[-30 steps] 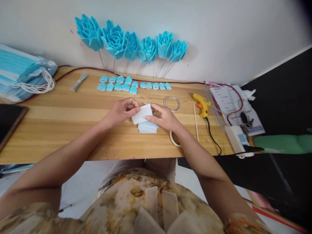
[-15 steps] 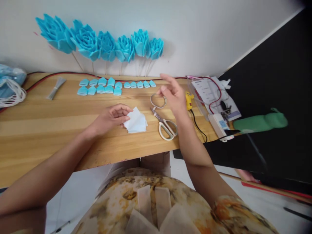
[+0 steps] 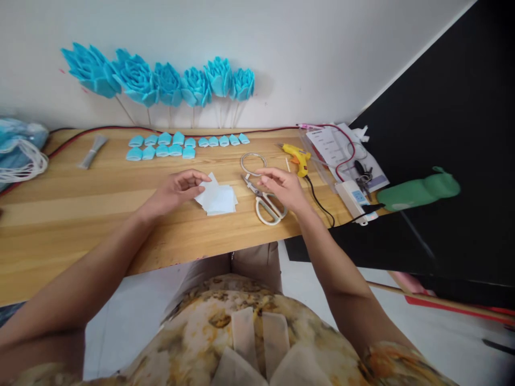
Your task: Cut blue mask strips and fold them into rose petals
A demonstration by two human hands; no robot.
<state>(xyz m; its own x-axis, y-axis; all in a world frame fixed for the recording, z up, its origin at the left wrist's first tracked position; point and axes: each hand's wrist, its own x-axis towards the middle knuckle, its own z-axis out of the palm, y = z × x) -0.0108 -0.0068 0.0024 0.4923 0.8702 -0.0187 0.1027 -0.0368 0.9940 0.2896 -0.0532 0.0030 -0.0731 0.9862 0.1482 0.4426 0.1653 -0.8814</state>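
A small stack of pale blue-white square sheets [image 3: 220, 201] lies near the front of the wooden table. My left hand [image 3: 171, 192] pinches the corner of the top sheet [image 3: 208, 192] between thumb and fingers, and that sheet is tilted up off the stack. To the right, my right hand [image 3: 282, 187] hovers over scissors [image 3: 269, 208] with white handles, its fingers loosely curved and nothing visible in them. Just beyond its fingertips is a roll of tape [image 3: 253, 155], seen as a thin ring.
Folded blue petals [image 3: 164, 145] sit in rows at the back. Blue flowers on sticks [image 3: 134, 78] lean on the wall. At right are a yellow glue gun [image 3: 300, 158], a power strip [image 3: 356, 199], keys [image 3: 364, 174] and a green bottle [image 3: 418, 192]. A bundle of thin sticks [image 3: 93, 150] lies left.
My right hand has come down and towards me, from beyond the tape roll to above the scissors, uncovering the glue gun. My left hand keeps its pinch on the sheet. The view has shifted slightly.
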